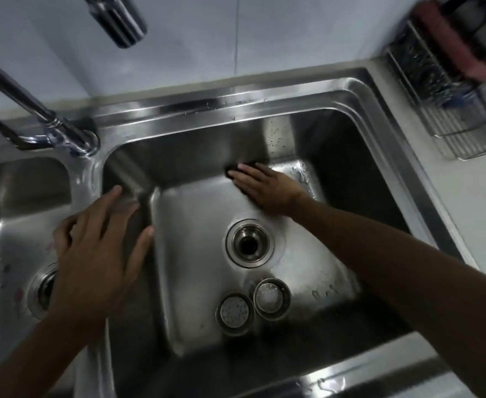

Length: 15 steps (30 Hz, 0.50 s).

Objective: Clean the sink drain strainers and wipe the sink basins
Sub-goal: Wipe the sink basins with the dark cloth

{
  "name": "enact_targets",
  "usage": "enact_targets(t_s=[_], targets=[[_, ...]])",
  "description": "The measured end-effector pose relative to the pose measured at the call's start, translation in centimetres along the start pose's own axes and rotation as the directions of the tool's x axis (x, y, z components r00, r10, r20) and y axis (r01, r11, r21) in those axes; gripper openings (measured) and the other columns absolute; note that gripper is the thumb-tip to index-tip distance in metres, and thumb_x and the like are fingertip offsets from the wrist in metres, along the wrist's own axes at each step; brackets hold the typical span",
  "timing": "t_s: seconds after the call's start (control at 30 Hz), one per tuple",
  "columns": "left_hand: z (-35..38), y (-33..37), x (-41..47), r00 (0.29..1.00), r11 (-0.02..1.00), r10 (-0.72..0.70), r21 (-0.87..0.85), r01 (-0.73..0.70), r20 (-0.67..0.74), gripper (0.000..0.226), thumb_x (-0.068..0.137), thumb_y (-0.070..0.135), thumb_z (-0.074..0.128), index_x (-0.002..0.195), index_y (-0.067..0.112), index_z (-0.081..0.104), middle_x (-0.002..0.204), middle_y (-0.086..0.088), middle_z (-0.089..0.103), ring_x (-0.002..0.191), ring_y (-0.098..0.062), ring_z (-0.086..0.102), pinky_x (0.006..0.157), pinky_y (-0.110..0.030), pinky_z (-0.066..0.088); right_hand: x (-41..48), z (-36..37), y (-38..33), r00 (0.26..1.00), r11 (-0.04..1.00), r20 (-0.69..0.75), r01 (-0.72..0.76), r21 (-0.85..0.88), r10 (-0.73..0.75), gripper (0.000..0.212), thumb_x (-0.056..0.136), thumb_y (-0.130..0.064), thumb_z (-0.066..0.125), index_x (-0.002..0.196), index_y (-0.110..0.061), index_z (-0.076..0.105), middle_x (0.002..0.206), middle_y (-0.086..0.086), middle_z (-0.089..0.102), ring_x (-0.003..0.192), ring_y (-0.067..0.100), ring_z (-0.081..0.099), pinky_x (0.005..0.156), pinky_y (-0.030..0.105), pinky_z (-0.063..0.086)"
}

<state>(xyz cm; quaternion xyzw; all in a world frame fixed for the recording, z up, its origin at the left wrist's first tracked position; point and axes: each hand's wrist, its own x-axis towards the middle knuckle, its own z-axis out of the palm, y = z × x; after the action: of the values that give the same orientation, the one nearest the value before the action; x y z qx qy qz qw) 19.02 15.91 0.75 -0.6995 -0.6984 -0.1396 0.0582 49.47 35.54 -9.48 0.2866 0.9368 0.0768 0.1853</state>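
Head view: right hand (263, 189) presses flat, fingers together, on a dark pad (236, 169) (perhaps a sponge) under its fingertips; left hand (98, 254) spread, empty.

Pale, bluish-white wall panels (293, 33) behind, split by one thin vertical seam. Light counter (477, 202) along the right and back, glossy and reflective near the right edge. Wire rack (454, 110) standing on it at top right, holding a reddish cloth or sponge (451, 38). Dim, cool light overall, soft glare on the metal.
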Motion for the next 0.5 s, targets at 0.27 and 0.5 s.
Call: enact_targets(t_s=[0.27, 0.5], targets=[[0.6, -0.4, -0.1, 0.998, 0.998, 0.042, 0.053, -0.04, -0.047, 0.056, 0.104, 0.055, 0.04, 0.138, 0.015, 0.058, 0.158, -0.008, 0.045, 0.133, -0.034, 0.055, 0.107, -0.053, 0.032, -9.1, 2.7, 2.2, 0.849, 0.888, 0.272, -0.455, -0.064, 0.454, 0.06, 0.106, -0.017, 0.017, 0.16, -0.005, -0.008, 0.168, 0.018, -0.015, 0.156, 0.038, -0.009, 0.127, 0.047, 0.004], [0.6, -0.2, -0.1, 0.995, 0.998, 0.042, 0.054, -0.037, -0.094, 0.053, 0.105, 0.054, 0.041, 0.138, 0.016, 0.057, 0.154, -0.01, 0.049, 0.128, -0.035, 0.057, 0.106, -0.052, 0.034, -14.9, 0.8, -3.5, 0.759, 0.869, 0.529, -0.489, 0.079, 0.379, 0.066, 0.106, -0.017, 0.03, 0.159, -0.001, -0.007, 0.166, 0.024, -0.015, 0.155, 0.042, -0.002, 0.125, 0.048, 0.018]])
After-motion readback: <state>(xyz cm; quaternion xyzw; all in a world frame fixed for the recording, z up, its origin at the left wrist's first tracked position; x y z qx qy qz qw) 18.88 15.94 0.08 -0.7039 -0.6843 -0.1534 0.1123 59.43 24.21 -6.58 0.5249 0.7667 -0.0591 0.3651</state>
